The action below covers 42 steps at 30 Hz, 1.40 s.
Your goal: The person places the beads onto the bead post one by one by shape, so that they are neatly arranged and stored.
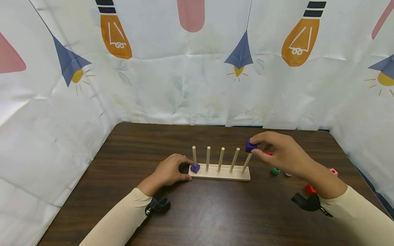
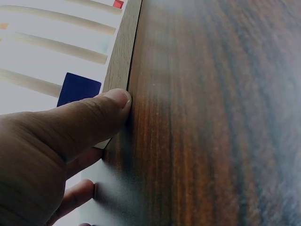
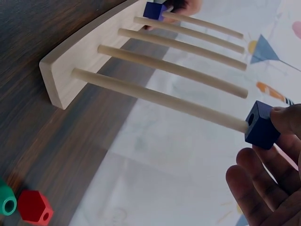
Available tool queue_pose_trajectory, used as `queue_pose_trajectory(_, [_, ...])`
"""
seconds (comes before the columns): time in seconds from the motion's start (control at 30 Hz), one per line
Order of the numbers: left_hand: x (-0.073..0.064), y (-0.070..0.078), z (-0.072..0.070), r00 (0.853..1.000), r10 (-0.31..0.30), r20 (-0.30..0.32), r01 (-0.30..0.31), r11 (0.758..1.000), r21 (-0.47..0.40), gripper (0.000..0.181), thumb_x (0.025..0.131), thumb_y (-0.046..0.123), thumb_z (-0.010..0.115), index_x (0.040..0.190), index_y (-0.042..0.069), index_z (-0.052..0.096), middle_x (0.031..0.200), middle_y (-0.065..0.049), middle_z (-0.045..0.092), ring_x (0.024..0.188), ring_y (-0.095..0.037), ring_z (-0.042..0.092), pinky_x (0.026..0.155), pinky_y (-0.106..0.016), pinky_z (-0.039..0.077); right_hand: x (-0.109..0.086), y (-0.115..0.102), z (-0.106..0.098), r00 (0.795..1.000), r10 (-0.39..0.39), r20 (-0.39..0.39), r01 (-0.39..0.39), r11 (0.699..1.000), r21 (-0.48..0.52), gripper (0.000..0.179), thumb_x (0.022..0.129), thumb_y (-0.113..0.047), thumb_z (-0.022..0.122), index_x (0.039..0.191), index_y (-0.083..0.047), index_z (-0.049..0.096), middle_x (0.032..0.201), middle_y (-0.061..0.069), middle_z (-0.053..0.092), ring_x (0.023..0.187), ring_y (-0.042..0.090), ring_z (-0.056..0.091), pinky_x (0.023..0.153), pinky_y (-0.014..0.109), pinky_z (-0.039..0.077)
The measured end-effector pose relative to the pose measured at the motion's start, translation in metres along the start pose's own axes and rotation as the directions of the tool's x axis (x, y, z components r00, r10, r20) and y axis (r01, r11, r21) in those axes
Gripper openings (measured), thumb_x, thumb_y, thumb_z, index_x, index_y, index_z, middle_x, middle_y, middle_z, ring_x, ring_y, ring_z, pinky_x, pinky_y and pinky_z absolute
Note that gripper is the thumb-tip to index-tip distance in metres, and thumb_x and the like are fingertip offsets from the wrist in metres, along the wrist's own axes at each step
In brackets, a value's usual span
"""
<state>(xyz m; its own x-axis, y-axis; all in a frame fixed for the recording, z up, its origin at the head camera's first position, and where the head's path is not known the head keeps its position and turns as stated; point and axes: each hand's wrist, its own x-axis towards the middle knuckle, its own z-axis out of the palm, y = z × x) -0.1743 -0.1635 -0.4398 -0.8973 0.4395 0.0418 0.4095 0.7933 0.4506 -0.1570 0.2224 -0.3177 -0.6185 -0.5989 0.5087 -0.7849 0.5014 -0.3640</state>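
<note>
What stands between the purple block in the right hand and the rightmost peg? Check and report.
Nothing visible. The right hand holds the purple block at the tip of the rightmost peg, which is bare down to the wooden base. Whether block and peg line up exactly, I cannot tell.

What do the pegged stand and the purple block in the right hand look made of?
Pegged stand: bare, pale wood with a matte finish; grain shows along its edge. Held purple block: probably painted wood, given its smooth, even colour, though plastic is possible.
</note>
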Motion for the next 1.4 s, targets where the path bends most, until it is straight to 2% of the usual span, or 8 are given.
queue_pose_trajectory(0.33, [0.0,0.0,0.0,1.0,-0.005,-0.001,0.005,1.0,0.001,0.049,0.076,0.036,0.092,0.121,0.024,0.076,0.124,0.005,0.069,0.127,-0.024,0.056,0.102,-0.048,0.048,0.011,-0.002,0.011,0.999,-0.047,-0.021,0.048,0.997,0.068,0.051,0.074,0.013,0.085,0.117,-0.011,0.071,0.108,0.001,0.071,0.079,0.009,0.069,0.06,0.016,0.052])
queue_pose_trajectory(0.6, [-0.001,0.002,0.0,1.0,-0.003,-0.002,0.003,1.0,-0.002,0.048,0.076,0.036,0.092,0.12,0.024,0.076,0.124,0.004,0.069,0.126,-0.025,0.057,0.102,-0.048,0.048,0.018,-0.004,0.019,0.999,-0.051,-0.007,0.051,0.996,0.075,0.043,0.08,0.006,0.084,0.117,-0.01,0.07,0.11,0.002,0.07,0.079,0.009,0.068,0.059,0.024,0.055])
queue_pose_trajectory(0.8, [-0.001,0.002,-0.001,1.0,-0.015,0.0,0.015,1.0,-0.001,0.049,0.076,0.037,0.092,0.121,0.025,0.076,0.127,0.003,0.068,0.128,-0.025,0.056,0.103,-0.049,0.047,0.024,-0.006,0.024,0.997,-0.076,0.001,0.076,0.993,0.09,0.041,0.08,0.006,0.083,0.116,-0.009,0.07,0.11,0.003,0.07,0.081,0.01,0.069,0.063,0.025,0.057])
queue_pose_trajectory(0.97, [-0.001,0.003,-0.001,1.0,-0.018,0.002,0.018,1.0,0.001,0.049,0.076,0.038,0.092,0.121,0.026,0.076,0.127,0.003,0.068,0.128,-0.025,0.056,0.103,-0.048,0.047,0.029,-0.008,0.027,0.996,-0.09,0.004,0.089,0.992,0.093,0.038,0.081,0.005,0.083,0.114,-0.008,0.07,0.112,0.004,0.07,0.081,0.011,0.068,0.059,0.032,0.058])
queue_pose_trajectory(1.2, [-0.001,0.002,-0.001,1.0,-0.009,-0.006,0.009,1.0,0.003,0.049,0.076,0.037,0.092,0.12,0.025,0.076,0.125,0.003,0.069,0.126,-0.025,0.057,0.101,-0.048,0.048,0.034,-0.011,0.031,0.997,-0.073,0.024,0.071,0.994,0.081,0.035,0.083,0.0,0.083,0.114,-0.009,0.071,0.114,0.005,0.07,0.081,0.01,0.068,0.056,0.024,0.053])
queue_pose_trajectory(1.4, [-0.001,0.003,-0.001,1.0,-0.018,-0.011,0.018,1.0,0.005,0.049,0.076,0.038,0.092,0.12,0.026,0.076,0.125,0.003,0.068,0.126,-0.024,0.057,0.101,-0.048,0.048,0.038,-0.015,0.035,0.997,-0.075,0.023,0.072,0.992,0.101,0.033,0.084,0.002,0.082,0.114,-0.008,0.071,0.114,0.005,0.07,0.082,0.012,0.069,0.059,0.026,0.056])
